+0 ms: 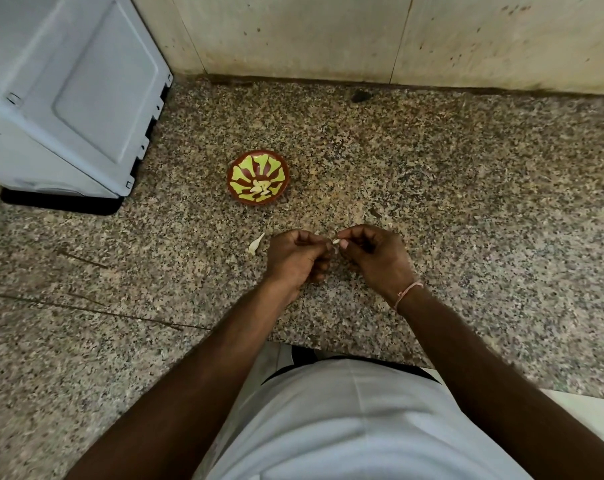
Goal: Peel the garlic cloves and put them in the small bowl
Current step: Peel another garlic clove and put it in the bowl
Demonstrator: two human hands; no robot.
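A small brown bowl (258,153) with a yellow-green pattern stands on the speckled granite counter (432,188), with several pale peeled garlic cloves (261,188) lying in its bottom. Nearer to me, my left hand (295,258) and my right hand (376,258) meet above the counter and pinch one small garlic clove (336,241) between their fingertips. Most of that clove is hidden by my fingers. An unpeeled garlic clove (255,244) lies on the counter just left of my left hand.
A white appliance (68,91) stands at the back left on a black base. A stained tiled wall (362,36) closes the counter at the back. Thin dry stems (82,259) lie on the counter at the left. The counter's front edge runs below my wrists.
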